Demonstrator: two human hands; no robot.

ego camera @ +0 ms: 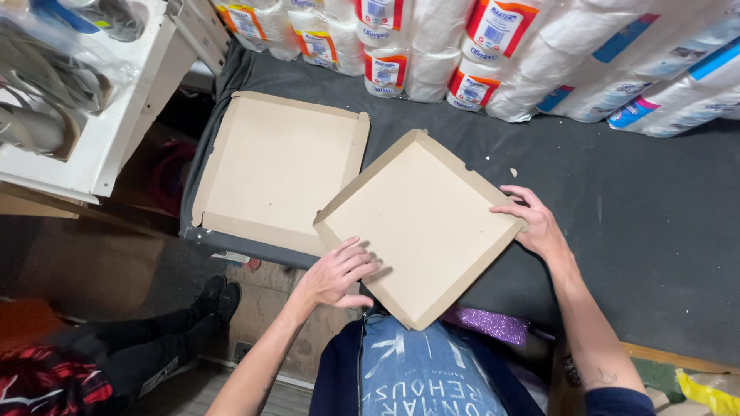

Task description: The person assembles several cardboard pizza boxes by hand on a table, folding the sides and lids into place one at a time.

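Observation:
I hold a square brown cardboard tray [420, 223] with low folded-up rims, turned like a diamond above the dark work surface [632, 200]. My left hand [337, 273] grips its near-left edge, fingers on top. My right hand [532, 223] clasps its right corner. A second, similar cardboard tray [277, 166] lies flat on the surface to the left, partly under the held one's left corner.
Wrapped packs of paper rolls [478, 54] line the back of the surface. A white shelf unit [116, 115] with bagged items stands at the left. Another person's dark-clad legs and shoes [193, 316] stretch along the floor at lower left.

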